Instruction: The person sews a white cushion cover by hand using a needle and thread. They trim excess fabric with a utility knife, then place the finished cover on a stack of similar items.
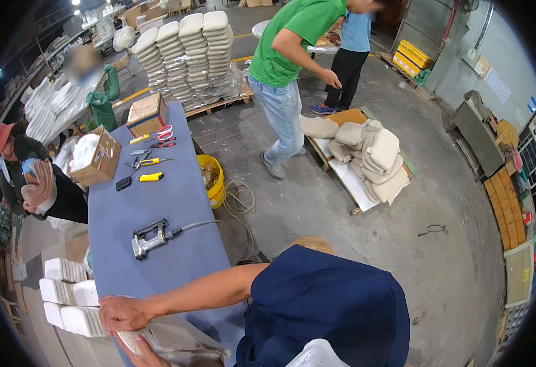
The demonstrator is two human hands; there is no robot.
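Observation:
At the lower left, a beige fabric-covered cushion (179, 339) lies at the near end of the blue-grey table (158, 275). White padding (132, 342) shows at its end. My right hand (124, 313) reaches across from the navy sleeve, its fingers bent and closed over the cushion's end. Just below it, partly cut off by the lower edge, my left hand (142, 353) grips the same end; some of its fingers are hidden. Farther up the table lies a metal staple gun (150, 240) with an air hose attached, apart from both hands.
Scissors (165, 133), pliers (164, 144) and a screwdriver (152, 161) lie beyond the staple gun. A yellow bucket (214, 183) and coiled hose (240, 199) are beside the table. White foam pads (66, 293) stack at left. A person in green (286, 55) stands near a cushion-laden pallet (357, 192).

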